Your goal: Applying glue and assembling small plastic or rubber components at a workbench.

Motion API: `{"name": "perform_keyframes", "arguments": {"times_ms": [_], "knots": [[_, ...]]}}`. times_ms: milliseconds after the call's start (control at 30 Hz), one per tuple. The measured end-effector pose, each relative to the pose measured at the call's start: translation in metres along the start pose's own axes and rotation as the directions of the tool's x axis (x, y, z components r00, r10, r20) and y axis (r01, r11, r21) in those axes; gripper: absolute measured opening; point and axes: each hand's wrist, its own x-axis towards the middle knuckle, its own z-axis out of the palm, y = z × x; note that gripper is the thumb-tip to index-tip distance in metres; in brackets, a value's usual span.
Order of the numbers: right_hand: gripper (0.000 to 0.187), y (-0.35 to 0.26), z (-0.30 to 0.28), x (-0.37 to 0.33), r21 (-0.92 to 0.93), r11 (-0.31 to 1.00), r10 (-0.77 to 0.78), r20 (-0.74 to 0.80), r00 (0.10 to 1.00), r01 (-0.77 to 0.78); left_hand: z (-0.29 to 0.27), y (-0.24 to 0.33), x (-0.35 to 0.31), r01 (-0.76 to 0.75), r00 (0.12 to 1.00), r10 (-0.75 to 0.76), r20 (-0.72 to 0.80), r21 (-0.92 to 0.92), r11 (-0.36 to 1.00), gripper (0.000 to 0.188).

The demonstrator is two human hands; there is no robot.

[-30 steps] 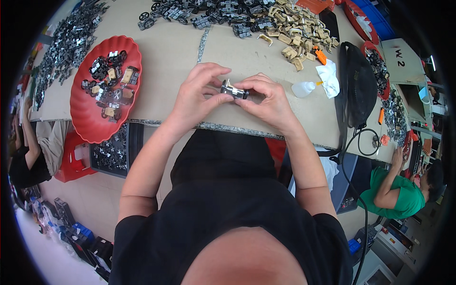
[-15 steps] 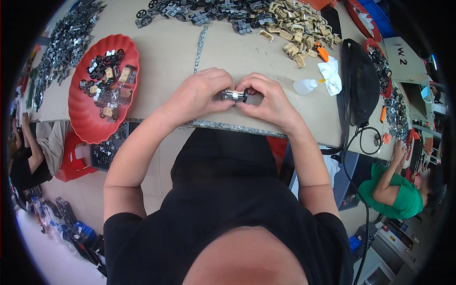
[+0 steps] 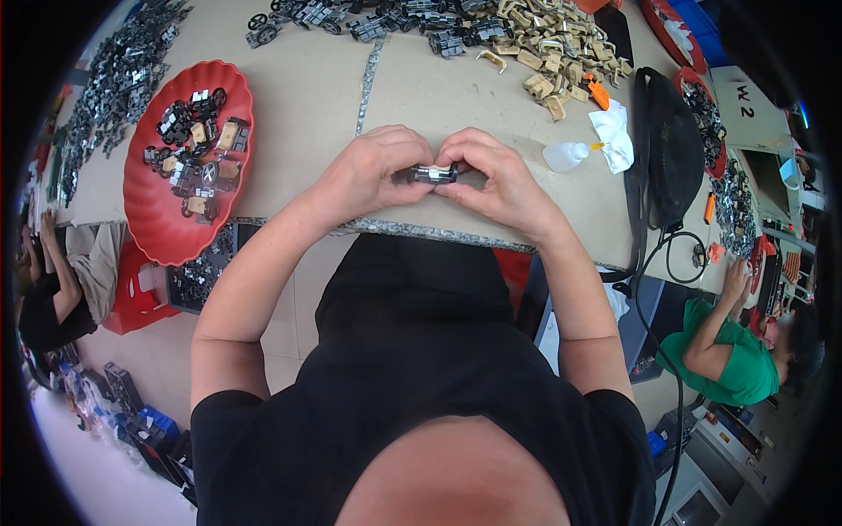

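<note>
Between my two hands, above the near edge of the table, is a small toy vehicle chassis (image 3: pixel 433 174), black and silver with a bit of tan on its upper side. My left hand (image 3: pixel 384 174) pinches its left end between thumb and fingers. At its right end, my right hand (image 3: pixel 491 181) grips it the same way, fingers curled. The fingertips cover both ends of the piece. To the left, a red scalloped tray (image 3: pixel 140 206) holds several similar wheeled pieces with tan parts (image 3: pixel 231 135).
Black wheeled chassis (image 3: pixel 368 28) and tan plastic parts (image 3: pixel 548 66) lie heaped at the far side. Small dark parts (image 3: pixel 114 88) cover the far left. A white bottle (image 3: pixel 564 157), tissue (image 3: pixel 614 140) and black bag (image 3: pixel 674 153) are on the right. A co-worker in green (image 3: pixel 724 359) sits right.
The chassis has turned slightly between my fingers, its tan part now toward the far side. Both hands stay in nearly the same place.
</note>
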Motion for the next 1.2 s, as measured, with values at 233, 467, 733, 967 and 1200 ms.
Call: {"name": "perform_keyframes", "arguments": {"times_ms": [233, 467, 733, 967, 1200], "knots": [[0.024, 0.001, -0.005, 0.002, -0.017, 1.0, 0.019, 0.062, 0.998, -0.018, 0.002, 0.001, -0.001, 0.004, 1.0, -0.004, -0.025, -0.007, 1.0, 0.021], [0.028, 0.001, -0.002, -0.001, -0.035, 0.999, -0.022, 0.031, 0.999, 0.023, 0.003, 0.0, -0.003, -0.095, 0.995, 0.098, -0.033, 0.087, 0.992, 0.024], [0.037, -0.008, -0.005, -0.002, 0.533, 0.727, 0.524, -0.023, 0.852, -0.432, 0.0, 0.01, -0.003, -0.312, 0.916, 0.4, -0.017, 0.597, 0.739, 0.028], [0.036, -0.001, 0.005, -0.005, 0.65, 0.681, 0.492, -0.064, 0.868, -0.338, 0.007, 0.017, -0.003, -0.222, 0.944, 0.32, -0.081, 0.561, 0.798, 0.034], [0.039, 0.002, 0.009, -0.008, 0.664, 0.709, 0.416, -0.122, 0.901, -0.237, 0.03, 0.026, -0.003, 0.412, 0.805, -0.592, -0.047, -0.674, 0.613, 0.039]]}}
